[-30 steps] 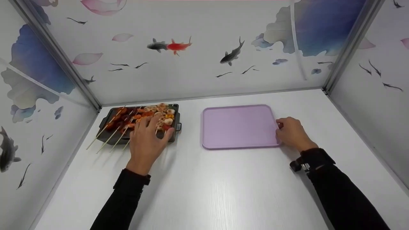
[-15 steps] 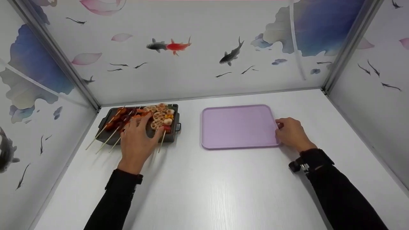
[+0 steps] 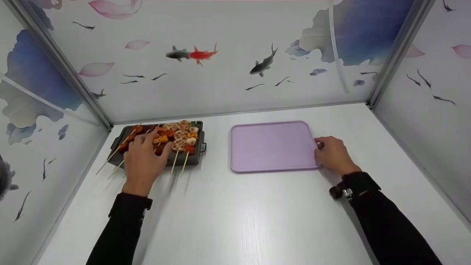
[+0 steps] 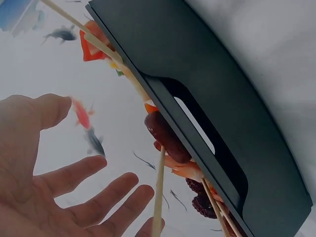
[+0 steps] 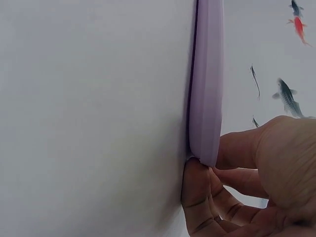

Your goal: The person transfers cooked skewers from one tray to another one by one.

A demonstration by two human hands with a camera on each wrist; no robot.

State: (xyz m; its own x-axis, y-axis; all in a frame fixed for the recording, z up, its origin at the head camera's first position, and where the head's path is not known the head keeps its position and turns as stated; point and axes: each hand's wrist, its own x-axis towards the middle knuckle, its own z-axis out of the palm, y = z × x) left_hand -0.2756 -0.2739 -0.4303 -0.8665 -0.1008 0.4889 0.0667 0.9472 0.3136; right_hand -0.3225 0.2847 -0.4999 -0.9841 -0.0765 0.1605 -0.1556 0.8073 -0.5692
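Note:
My left hand [image 3: 142,159] hovers over the front of a dark grill pan [image 3: 194,161] at the back left, fingers spread and nothing held. In the left wrist view, a gap shows between the fingers and the grill pan's wall [image 4: 207,49]. Skewers of lotus root slices [image 3: 180,135], sausage [image 4: 168,136] and other foods lie across the pan, their sticks poking out toward the front. The left hand hides some of them. At the right, my right hand [image 3: 335,156] pinches the right edge of a flat purple tray [image 3: 272,147] between thumb and fingers. The tray bears nothing.
The white table [image 3: 239,213] carries the pan and tray side by side near its back edge. A printed back wall [image 3: 228,88] rises right behind them, and side walls stand left and right. The pan has a small handle [image 3: 203,147] facing the tray.
My left hand has moved left along the grill pan, uncovering the skewers at its right end. The right hand stays at the tray's edge, and the tray has not visibly moved.

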